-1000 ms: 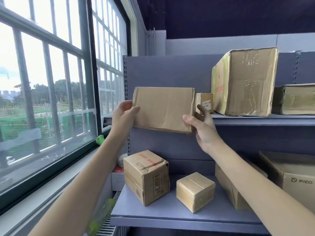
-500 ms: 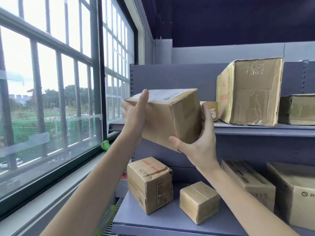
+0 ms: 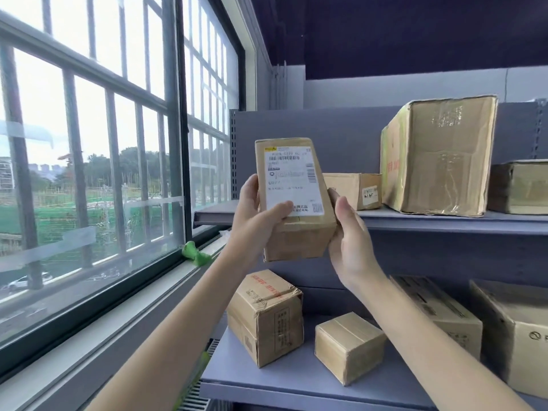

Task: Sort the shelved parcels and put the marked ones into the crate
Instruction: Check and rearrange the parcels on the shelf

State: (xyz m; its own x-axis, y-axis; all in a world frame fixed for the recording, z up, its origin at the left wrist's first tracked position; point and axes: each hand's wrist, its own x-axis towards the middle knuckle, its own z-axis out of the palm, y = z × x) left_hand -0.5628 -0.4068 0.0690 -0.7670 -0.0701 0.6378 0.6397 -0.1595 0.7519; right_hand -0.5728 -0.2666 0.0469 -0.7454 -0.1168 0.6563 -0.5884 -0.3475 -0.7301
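I hold a brown cardboard parcel [image 3: 299,235] upright in front of the upper shelf, its white shipping label [image 3: 292,180] turned toward me. My left hand [image 3: 255,221] grips its left side, thumb lying across the label's lower edge. My right hand [image 3: 348,235] grips its right side, fingers curled behind. A small labelled box [image 3: 354,189] stands on the upper shelf [image 3: 444,222] just behind the parcel. No crate is in view.
A tall box [image 3: 439,155] and a flat box [image 3: 519,186] stand on the upper shelf to the right. The lower shelf [image 3: 281,384] carries several boxes, including a red-printed one [image 3: 265,315] and a small cube [image 3: 348,347]. A big window [image 3: 89,158] fills the left.
I have lifted the parcel off the upper shelf, turned it from lying wide to standing upright, and rotated its label face toward me. Both hands shifted their grip around it.
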